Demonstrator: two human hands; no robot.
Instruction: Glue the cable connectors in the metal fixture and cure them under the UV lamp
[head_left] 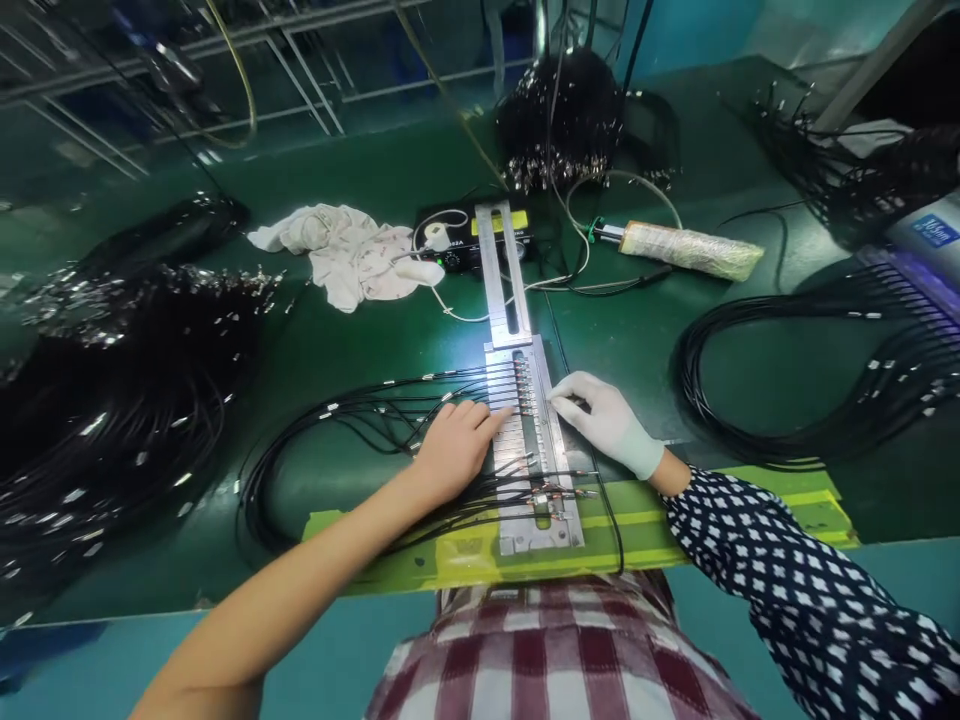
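Left hand (454, 455) bare, index finger laid on the black cables (431, 378) crossing the metal plate (556, 450); couldn't tell if its grip held one. Right hand (609, 418) gloved, thumb and index drawn close at the plate's right edge; anything between them too small to see. Plate sat mid-table (390, 340); upper cable ends lined up in its slot, lower ones lay loose across its near end. Step looked like seating ends; next move probably called for steadying the row and aligning a loose end. Beyond: black box (459, 257), readable "82A", start unclear; yellow label (499, 222) illegible. Far right, blue label (939, 230) looked like "365nm", blurred.
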